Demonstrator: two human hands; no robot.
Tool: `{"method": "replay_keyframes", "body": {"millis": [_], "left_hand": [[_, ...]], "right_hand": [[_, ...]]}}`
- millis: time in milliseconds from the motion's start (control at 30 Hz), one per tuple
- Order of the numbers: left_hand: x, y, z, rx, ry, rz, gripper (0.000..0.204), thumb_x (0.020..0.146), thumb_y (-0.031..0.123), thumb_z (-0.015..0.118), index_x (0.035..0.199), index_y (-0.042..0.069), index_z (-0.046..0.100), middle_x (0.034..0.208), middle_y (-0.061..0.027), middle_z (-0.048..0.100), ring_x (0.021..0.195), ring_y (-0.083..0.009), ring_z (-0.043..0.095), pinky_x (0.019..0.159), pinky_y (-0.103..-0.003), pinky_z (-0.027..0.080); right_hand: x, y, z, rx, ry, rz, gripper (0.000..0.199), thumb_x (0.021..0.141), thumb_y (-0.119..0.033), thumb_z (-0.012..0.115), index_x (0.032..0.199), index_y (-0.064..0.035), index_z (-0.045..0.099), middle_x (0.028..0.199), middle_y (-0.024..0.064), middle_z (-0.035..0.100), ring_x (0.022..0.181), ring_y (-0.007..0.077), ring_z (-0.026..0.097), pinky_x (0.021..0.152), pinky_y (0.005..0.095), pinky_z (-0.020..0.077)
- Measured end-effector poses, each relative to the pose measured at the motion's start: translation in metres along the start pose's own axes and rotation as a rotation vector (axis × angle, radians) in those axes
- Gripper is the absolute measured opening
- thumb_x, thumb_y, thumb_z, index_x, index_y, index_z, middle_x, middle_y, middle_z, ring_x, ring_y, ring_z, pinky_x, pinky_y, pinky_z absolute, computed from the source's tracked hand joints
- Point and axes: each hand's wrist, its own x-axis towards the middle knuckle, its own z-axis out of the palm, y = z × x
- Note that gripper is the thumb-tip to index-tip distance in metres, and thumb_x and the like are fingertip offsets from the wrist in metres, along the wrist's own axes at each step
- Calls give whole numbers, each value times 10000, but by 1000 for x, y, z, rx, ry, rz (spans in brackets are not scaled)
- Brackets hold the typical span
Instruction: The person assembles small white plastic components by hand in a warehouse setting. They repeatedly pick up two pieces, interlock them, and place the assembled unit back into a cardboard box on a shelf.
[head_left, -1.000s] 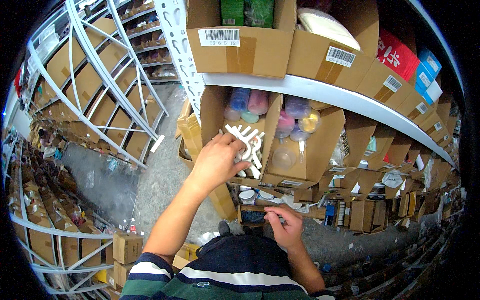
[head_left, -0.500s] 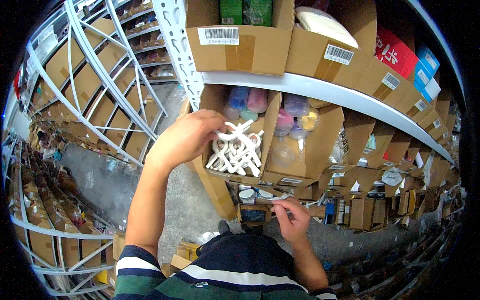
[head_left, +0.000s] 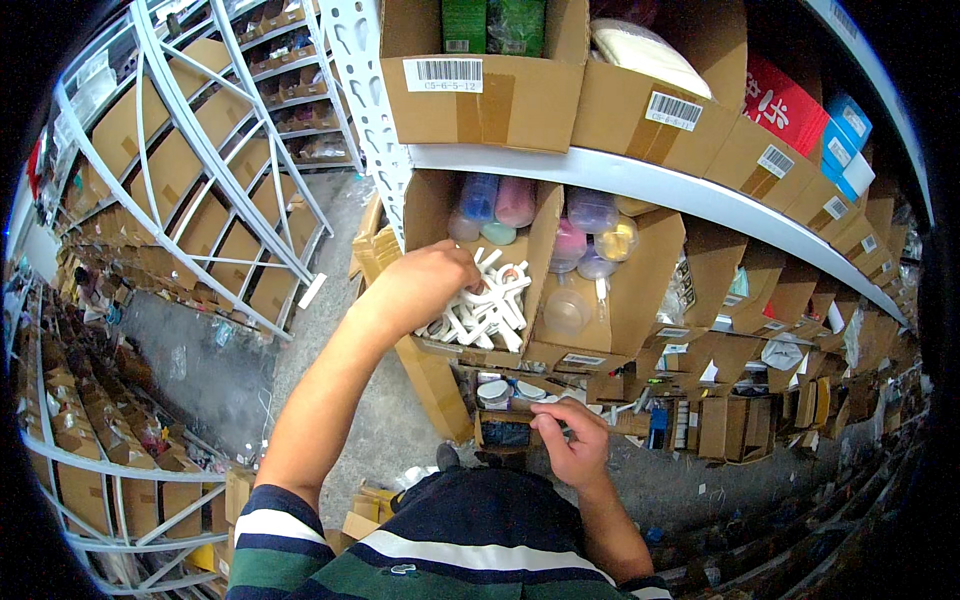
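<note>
My left hand (head_left: 432,284) reaches into an open cardboard bin (head_left: 425,205) on the shelf. Its fingers are curled down onto a heap of white plastic clips (head_left: 492,318) with crossed, looped shapes, pinching at one; the fingertips are partly hidden among them. Behind the heap in the same bin lie rolled blue and pink packs (head_left: 515,202). Lower and to the right, in front of my body, my right hand (head_left: 575,440) is closed, thumb against forefinger. A small dark bit shows in its grip, too little to name.
The neighbouring bin (head_left: 625,310) holds clear-wrapped purple, pink and yellow items (head_left: 616,240). Above runs a white shelf beam (head_left: 640,170) with more labelled cardboard boxes (head_left: 525,105). White tubs (head_left: 494,392) stand lower down. Metal racking (head_left: 190,120) lines the left side, across a grey floor (head_left: 215,350).
My left hand has moved right and slightly down, from the bin's left edge to over the white clips. My right hand has shifted slightly left, still closed.
</note>
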Motion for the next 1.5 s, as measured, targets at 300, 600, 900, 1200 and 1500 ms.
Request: {"method": "replay_keyframes", "body": {"millis": [300,600,900,1200,1500], "left_hand": [[5,16,6,166,39,71,216,766,123,696,974,63,706,1067,-105,637,1093,-289,577,951,-376,465],[16,-2,2,65,38,61,178,825,79,603,973,56,701,1029,-109,638,1040,-315,621,903,-410,503],[16,-2,12,94,-71,54,217,822,27,569,995,64,694,1074,-120,647,1055,-328,634,901,-412,514],[2,13,-3,28,51,9,285,819,116,663,1098,62,665,1105,-157,625,1058,-361,621,887,-439,509],[-28,39,21,-110,131,-266,393,838,261,721,1090,37,520,916,-213,674,829,-430,659,738,-500,529]], "right_hand": [[-4,2,3,-9,2,-61,119,895,-12,632,973,33,711,787,108,692,712,183,658,651,289,501],[-11,1,-1,-6,-29,63,124,872,-76,693,968,-5,725,918,150,726,858,281,706,787,358,541],[-9,4,-2,-3,-1,-13,118,888,-38,655,973,18,716,830,116,704,755,206,670,697,309,513],[43,-22,-5,-305,84,-183,156,856,-93,704,994,-22,706,842,122,706,748,264,692,674,355,535],[97,-7,23,-980,-75,-346,249,818,-117,619,1047,-52,692,689,102,688,608,272,693,562,412,557]]}}
